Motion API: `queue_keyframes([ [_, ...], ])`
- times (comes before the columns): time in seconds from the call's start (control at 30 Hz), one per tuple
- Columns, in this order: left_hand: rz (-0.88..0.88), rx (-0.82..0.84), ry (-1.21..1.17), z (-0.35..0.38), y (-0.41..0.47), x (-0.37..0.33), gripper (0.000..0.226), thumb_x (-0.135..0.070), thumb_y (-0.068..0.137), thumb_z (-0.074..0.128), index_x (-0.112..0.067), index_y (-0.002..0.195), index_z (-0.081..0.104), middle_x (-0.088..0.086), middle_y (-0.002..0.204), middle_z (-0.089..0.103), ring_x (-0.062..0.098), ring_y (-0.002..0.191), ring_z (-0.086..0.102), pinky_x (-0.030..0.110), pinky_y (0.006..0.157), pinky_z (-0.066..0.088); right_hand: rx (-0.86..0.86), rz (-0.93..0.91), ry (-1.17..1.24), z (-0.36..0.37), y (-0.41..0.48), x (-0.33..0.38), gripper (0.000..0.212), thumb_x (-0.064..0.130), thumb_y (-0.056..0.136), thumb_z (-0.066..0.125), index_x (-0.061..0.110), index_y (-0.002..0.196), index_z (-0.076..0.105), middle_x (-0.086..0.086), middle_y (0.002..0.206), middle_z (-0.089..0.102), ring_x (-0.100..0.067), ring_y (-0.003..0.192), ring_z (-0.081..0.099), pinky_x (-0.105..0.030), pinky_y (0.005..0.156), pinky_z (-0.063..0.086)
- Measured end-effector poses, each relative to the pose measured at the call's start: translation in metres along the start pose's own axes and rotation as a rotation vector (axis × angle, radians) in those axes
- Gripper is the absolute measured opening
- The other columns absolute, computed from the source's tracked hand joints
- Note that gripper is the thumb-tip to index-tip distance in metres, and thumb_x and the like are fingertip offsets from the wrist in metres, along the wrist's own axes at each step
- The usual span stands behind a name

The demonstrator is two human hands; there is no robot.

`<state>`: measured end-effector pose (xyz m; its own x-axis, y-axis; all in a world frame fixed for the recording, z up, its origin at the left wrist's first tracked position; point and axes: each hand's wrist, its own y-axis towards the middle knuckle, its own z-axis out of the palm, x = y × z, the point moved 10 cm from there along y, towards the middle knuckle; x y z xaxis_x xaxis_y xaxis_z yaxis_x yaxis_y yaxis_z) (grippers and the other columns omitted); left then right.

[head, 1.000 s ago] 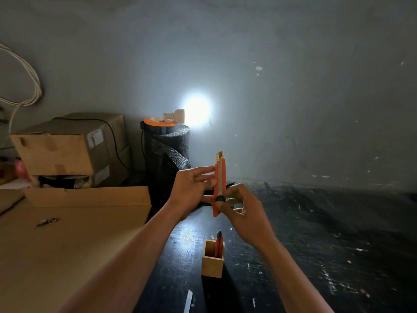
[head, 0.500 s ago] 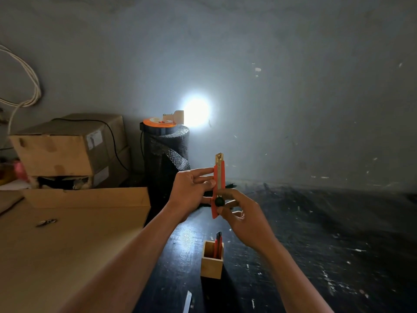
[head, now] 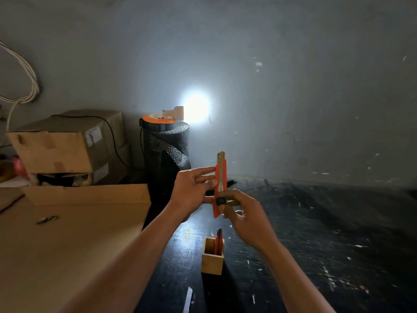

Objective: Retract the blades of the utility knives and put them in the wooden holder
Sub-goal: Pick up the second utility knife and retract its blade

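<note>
An orange utility knife (head: 220,177) stands upright in the air between my hands, its metal tip pointing up. My left hand (head: 191,190) grips the knife's upper body with fingers and thumb. My right hand (head: 243,218) holds the lower end, thumb by the black slider knob (head: 221,201). Below them a small wooden holder (head: 212,258) stands on the black table (head: 316,233), with another orange knife (head: 218,241) sticking out of it.
A flat cardboard sheet (head: 67,233) covers the left side. Stacked cardboard boxes (head: 65,145) and a black bubble-wrap roll (head: 167,152) with an orange cable reel and a lamp stand at the back. A loose blade strip (head: 187,301) lies near the front edge.
Both hands and the knife have stayed almost in place. The black slider knob has slid a little lower on the handle under my right thumb.
</note>
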<state>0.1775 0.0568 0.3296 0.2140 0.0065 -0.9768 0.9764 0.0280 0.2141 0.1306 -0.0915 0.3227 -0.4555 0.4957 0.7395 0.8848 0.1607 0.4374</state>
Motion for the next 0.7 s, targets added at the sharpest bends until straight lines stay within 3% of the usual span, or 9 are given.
queue_keyframes([
  [0.17,0.002,0.003,0.031,0.003,0.003,0.004,0.035,0.003,0.092,0.069,-0.009,0.124,0.074,0.013,0.109,0.081,0.029,0.093,0.081,0.057,0.082,0.064,-0.062,0.006,0.045,0.003,0.001,-0.012,0.017,0.038,0.085,0.070,0.038,0.096,0.057,0.037,0.089,0.061,0.016,0.089,0.062,-0.012,0.069,0.050],
  [0.27,-0.006,-0.001,0.021,0.000,0.005,0.008,0.034,0.006,0.092,0.068,-0.010,0.121,0.075,0.014,0.106,0.082,0.029,0.091,0.081,0.056,0.081,0.065,-0.066,0.009,0.054,0.001,0.001,-0.012,0.021,0.043,0.084,0.070,0.045,0.097,0.053,0.040,0.087,0.060,0.015,0.088,0.063,-0.009,0.066,0.050],
  [0.4,-0.029,-0.011,-0.009,-0.004,0.008,0.015,0.034,0.008,0.092,0.068,-0.007,0.122,0.074,0.014,0.104,0.082,0.027,0.086,0.082,0.052,0.077,0.066,0.003,-0.014,0.011,0.005,0.005,-0.012,0.033,0.028,0.093,0.068,0.058,0.094,0.054,0.050,0.084,0.057,0.021,0.086,0.061,-0.001,0.061,0.046],
  [0.5,-0.025,-0.011,-0.018,-0.004,0.010,0.017,0.035,0.007,0.092,0.068,-0.008,0.122,0.074,0.014,0.106,0.082,0.029,0.089,0.081,0.055,0.079,0.065,0.020,-0.020,0.004,0.010,0.007,-0.016,0.036,0.021,0.095,0.066,0.055,0.092,0.054,0.042,0.089,0.056,0.023,0.082,0.060,-0.001,0.061,0.047],
  [0.7,-0.028,-0.028,0.019,-0.008,0.014,0.036,0.036,0.009,0.091,0.068,-0.005,0.123,0.074,0.015,0.109,0.081,0.030,0.094,0.081,0.055,0.082,0.064,-0.002,0.014,0.003,0.026,0.006,-0.039,0.032,0.029,0.091,0.068,0.057,0.091,0.053,0.045,0.082,0.062,0.012,0.083,0.066,-0.012,0.066,0.055],
])
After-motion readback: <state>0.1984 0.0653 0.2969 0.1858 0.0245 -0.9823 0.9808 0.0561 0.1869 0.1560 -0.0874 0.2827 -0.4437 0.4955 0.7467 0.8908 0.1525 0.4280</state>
